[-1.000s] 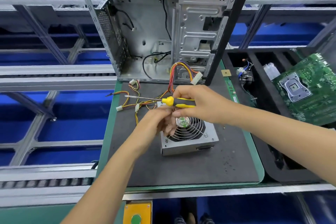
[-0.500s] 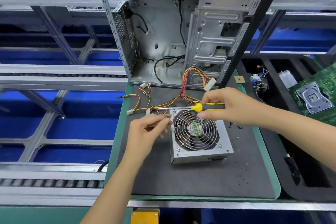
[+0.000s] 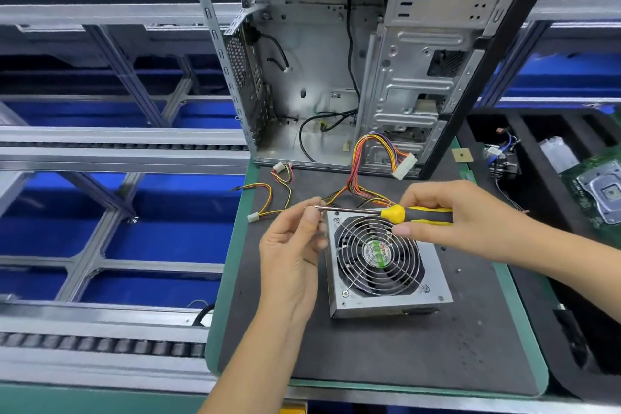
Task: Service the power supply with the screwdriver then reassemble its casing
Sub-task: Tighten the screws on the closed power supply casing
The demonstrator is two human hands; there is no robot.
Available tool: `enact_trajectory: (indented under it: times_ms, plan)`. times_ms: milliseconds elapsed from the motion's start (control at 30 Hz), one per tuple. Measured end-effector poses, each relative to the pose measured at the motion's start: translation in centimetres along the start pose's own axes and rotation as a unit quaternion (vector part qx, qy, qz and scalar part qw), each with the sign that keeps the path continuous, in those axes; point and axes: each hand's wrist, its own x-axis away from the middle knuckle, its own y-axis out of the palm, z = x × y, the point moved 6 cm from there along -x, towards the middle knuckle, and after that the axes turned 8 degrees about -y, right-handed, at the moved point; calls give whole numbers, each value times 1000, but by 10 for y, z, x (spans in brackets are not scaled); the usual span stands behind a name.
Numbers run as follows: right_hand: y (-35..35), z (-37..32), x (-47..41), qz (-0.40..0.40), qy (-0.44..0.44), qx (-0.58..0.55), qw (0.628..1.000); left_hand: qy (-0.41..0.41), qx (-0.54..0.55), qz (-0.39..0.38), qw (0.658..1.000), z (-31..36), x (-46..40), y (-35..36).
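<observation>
Both forearms are bare with no sleeve showing, and the left hand (image 3: 291,255) and right hand (image 3: 447,212), either side of the power supply (image 3: 386,265), wear no gloves, rings or watch.

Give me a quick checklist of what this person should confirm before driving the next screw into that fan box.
1. Screwdriver gripped: ok, the right hand holds its yellow and black handle.
2. Tip controlled: ok, the left hand pinches the shaft near its tip.
3. Screw on the tip: cannot tell, the left fingers hide it.
4. Tool aligned with a screw hole: not ok, the shaft lies roughly level above the power supply, not pointing down.
5. Power supply resting flat: ok, it sits fan side up on the dark mat.
6. Wires out of the way: ok, they trail away behind the box toward the open computer case.
</observation>
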Motion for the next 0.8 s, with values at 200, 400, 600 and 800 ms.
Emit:
enact_trajectory:
  times_ms: [200,400,600,800]
  plan:
    - [-3,-3,2,14,-21,-20,999,-17,33,-54,998,-3,-2,13]
    - [-7,-6,8,-4,-30,-15,999,-11,4,-89,996,-3,-4,18]
    - [-22,-10,8,-46,-31,44,997,16,-125,-108,986,4,-4,13]
    - [-19,-12,6,-88,-8,19,996,40,-132,-108,985,8,-2,14]
